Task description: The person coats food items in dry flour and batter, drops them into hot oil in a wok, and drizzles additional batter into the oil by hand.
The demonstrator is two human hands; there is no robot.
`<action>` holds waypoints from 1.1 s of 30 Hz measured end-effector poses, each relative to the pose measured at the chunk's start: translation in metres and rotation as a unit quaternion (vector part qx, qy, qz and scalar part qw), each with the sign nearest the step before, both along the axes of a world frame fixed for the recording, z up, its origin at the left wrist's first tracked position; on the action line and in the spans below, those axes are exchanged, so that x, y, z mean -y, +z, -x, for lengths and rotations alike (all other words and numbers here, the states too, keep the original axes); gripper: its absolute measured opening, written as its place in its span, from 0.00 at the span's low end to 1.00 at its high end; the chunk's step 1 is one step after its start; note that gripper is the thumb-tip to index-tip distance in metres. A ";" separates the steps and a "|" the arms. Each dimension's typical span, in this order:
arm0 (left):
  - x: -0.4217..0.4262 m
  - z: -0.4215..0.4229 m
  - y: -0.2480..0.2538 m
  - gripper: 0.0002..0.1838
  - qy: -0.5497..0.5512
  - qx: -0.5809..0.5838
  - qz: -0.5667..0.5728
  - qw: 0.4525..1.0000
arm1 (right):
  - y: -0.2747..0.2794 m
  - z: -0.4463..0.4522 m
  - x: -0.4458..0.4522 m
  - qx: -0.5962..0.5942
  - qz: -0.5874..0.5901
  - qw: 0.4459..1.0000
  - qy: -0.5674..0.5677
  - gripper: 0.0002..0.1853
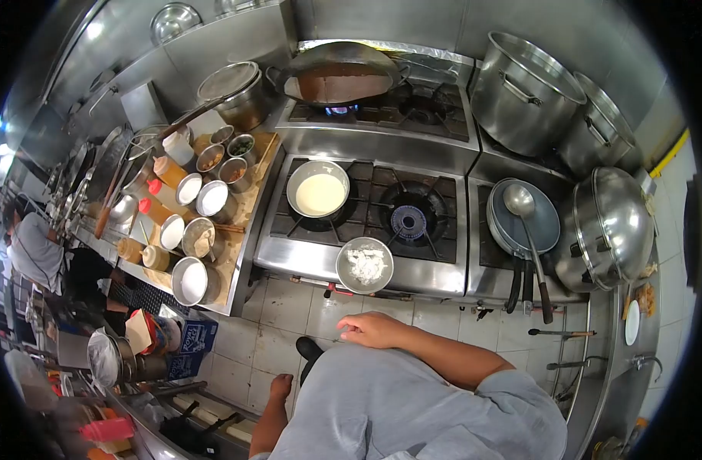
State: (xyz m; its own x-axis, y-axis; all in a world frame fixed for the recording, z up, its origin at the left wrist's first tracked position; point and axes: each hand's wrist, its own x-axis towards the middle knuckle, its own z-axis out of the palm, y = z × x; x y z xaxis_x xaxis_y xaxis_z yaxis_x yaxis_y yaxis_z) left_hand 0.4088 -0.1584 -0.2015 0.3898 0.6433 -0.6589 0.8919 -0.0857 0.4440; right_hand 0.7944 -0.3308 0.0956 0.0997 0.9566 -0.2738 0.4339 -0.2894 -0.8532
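Observation:
My right hand (372, 330) is in front of my body with fingers apart and slightly bent, holding nothing. Beyond it, near the stove's front edge, sits a metal bowl (351, 284) with white, clumpy contents (367, 265). My left hand (280, 386) hangs low at my side over the floor; its fingers are too small to make out, and it touches nothing I can see. On the front left burner rests a pan (295, 201) of pale cream liquid (319, 193). The front right burner (407, 221) shows a bluish ring and carries no pan.
At the back, a wok (339, 55) of brown liquid sits over a blue flame. Seasoning bowls (211, 199) and squeeze bottles (167, 170) cover the left counter. Stacked pans with a ladle (519, 202) and large pots (523, 92) stand right. Another person (37, 247) is far left.

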 end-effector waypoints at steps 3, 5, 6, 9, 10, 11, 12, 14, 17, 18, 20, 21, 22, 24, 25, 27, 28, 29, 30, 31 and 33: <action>0.006 -0.011 0.038 0.20 -0.213 0.003 -0.068 0.975 | 0.022 0.006 -0.026 0.022 -0.012 0.996 0.088 0.19; 0.000 0.008 -0.018 0.19 -0.237 0.044 -0.093 0.966 | 0.051 0.019 -0.062 -0.020 -0.117 0.978 0.170 0.19; -0.009 0.015 -0.041 0.17 -0.227 0.055 -0.078 0.969 | 0.055 0.033 -0.089 0.003 -0.275 0.943 0.190 0.19; -0.004 -0.028 -0.040 0.17 -0.287 0.052 -0.039 0.956 | 0.189 0.059 -0.146 0.143 -0.403 0.843 0.325 0.19; -0.001 -0.046 -0.039 0.18 -0.303 0.053 -0.025 0.951 | 0.212 0.085 -0.196 0.303 -0.441 0.751 0.386 0.20; 0.001 -0.065 -0.037 0.18 -0.317 0.056 -0.013 0.947 | 0.233 0.095 -0.221 0.341 -0.452 0.719 0.402 0.20; 0.003 -0.086 -0.036 0.18 -0.324 0.061 -0.003 0.944 | 0.240 0.091 -0.220 0.365 -0.455 0.715 0.385 0.19; -0.001 -0.124 -0.029 0.19 -0.322 0.075 0.009 0.944 | 0.249 0.082 -0.231 0.393 -0.464 0.705 0.366 0.19; -0.012 -0.182 -0.009 0.20 -0.284 0.100 0.027 0.953 | 0.257 0.066 -0.239 0.411 -0.491 0.686 0.345 0.18; -0.018 -0.198 -0.002 0.21 -0.265 0.105 0.036 0.958 | 0.262 0.059 -0.242 0.416 -0.503 0.680 0.333 0.18; -0.033 -0.224 0.013 0.22 -0.226 0.121 0.037 0.966 | 0.274 0.038 -0.245 0.416 -0.529 0.670 0.313 0.17; -0.042 -0.224 0.021 0.22 -0.194 0.122 0.041 0.973 | 0.280 0.028 -0.247 0.407 -0.547 0.667 0.300 0.17; -0.049 -0.222 0.032 0.23 -0.154 0.124 0.051 0.979 | 0.289 0.015 -0.248 0.394 -0.566 0.667 0.282 0.17; -0.059 -0.209 0.047 0.24 -0.015 0.129 0.129 0.983 | 0.297 -0.015 -0.246 0.375 -0.579 0.677 0.258 0.16; -0.058 -0.196 0.063 0.25 0.061 0.135 0.172 0.974 | 0.296 -0.031 -0.241 0.358 -0.580 0.690 0.245 0.16; -0.046 -0.203 0.089 0.26 0.154 0.174 0.237 0.943 | 0.280 -0.075 -0.224 0.333 -0.546 0.740 0.207 0.16; -0.033 -0.244 0.132 0.23 0.177 0.202 0.244 0.932 | 0.258 -0.104 -0.211 0.316 -0.505 0.783 0.179 0.15; -0.027 -0.271 0.148 0.25 0.170 0.239 0.254 0.922 | 0.231 -0.129 -0.192 0.299 -0.446 0.832 0.138 0.15; -0.022 -0.294 0.158 0.26 0.157 0.259 0.262 0.916 | 0.195 -0.151 -0.164 0.294 -0.301 0.904 0.081 0.17; -0.020 -0.314 0.158 0.29 0.127 0.260 0.275 0.917 | 0.171 -0.167 -0.129 0.321 -0.178 0.930 0.034 0.21; -0.014 -0.342 0.171 0.33 0.147 0.263 0.262 0.917 | 0.081 -0.199 -0.084 0.312 -0.109 0.943 -0.041 0.21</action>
State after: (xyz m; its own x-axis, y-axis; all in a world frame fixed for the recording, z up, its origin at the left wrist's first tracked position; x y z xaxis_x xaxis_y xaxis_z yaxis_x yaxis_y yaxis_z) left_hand 0.7505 -0.1446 -0.0307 0.6022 0.4207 -0.6785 0.4939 0.4715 0.7306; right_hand 0.9933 -0.2473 0.1765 0.2523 0.9655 0.0644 0.8547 -0.1911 -0.4826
